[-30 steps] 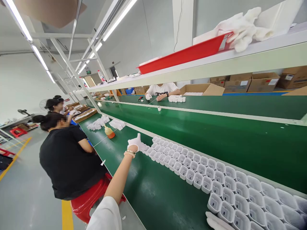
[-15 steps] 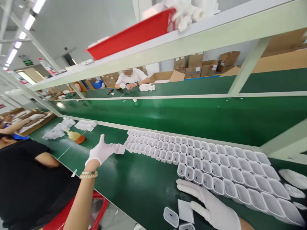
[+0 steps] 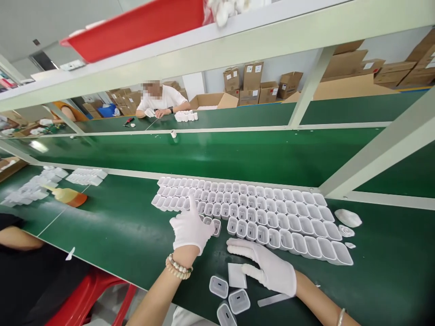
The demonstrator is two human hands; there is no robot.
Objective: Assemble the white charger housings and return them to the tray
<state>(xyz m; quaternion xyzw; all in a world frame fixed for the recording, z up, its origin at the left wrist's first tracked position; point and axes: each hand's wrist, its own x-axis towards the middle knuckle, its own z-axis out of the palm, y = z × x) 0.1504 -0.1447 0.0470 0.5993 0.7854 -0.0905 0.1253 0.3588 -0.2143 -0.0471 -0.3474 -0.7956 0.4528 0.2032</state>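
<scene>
Rows of white, open-topped plastic containers stand close together on the green table, many with a small dark slot in the bottom. My left hand, in a white glove, is at a short run of these containers left of the front row. One finger stretches behind the run and the thumb side lies at its right end; the other fingers are partly hidden. My gloved right hand lies flat along the front row, fingers extended, thumb apart by a white square piece. Loose containers sit nearer me.
A translucent strip lies below my right hand. A yellow-orange bottle and white parts are on the left. Crumpled white pieces lie at right. A shelf with a red tray crosses above. Co-workers sit left and opposite.
My left hand has moved rightward from beyond the rows' left end to beside the front row, the short run of containers with it. My right hand stays along the front row. The view has turned right.
</scene>
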